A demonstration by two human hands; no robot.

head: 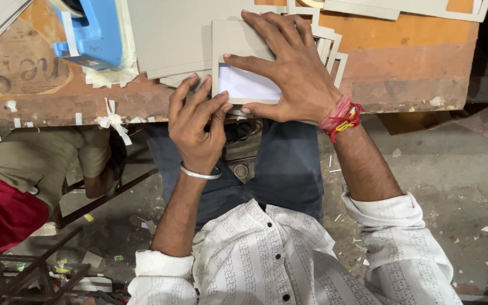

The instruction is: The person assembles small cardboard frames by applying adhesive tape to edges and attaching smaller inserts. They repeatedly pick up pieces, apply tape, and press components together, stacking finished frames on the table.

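Worn orange-brown worktable (413, 68) across the top, edge toward the seated person. Grey card sheets (170, 34) stacked on it, cut frames (334, 48) fanned out behind. Blue tape dispenser (94, 34) at far left, white tape scraps (114, 120) stuck along the table edge. Grey card frame (230, 42) with a white window lies flat at the near edge, over the person's lap. Right hand (295, 73) flat on it, fingers spread wide, pinning it down. Left hand (196, 121) at the frame's lower-left corner, fingers narrow, fingertips pinching the edge. Steel bangle (199, 174) on left wrist, red thread (341, 117) on right.
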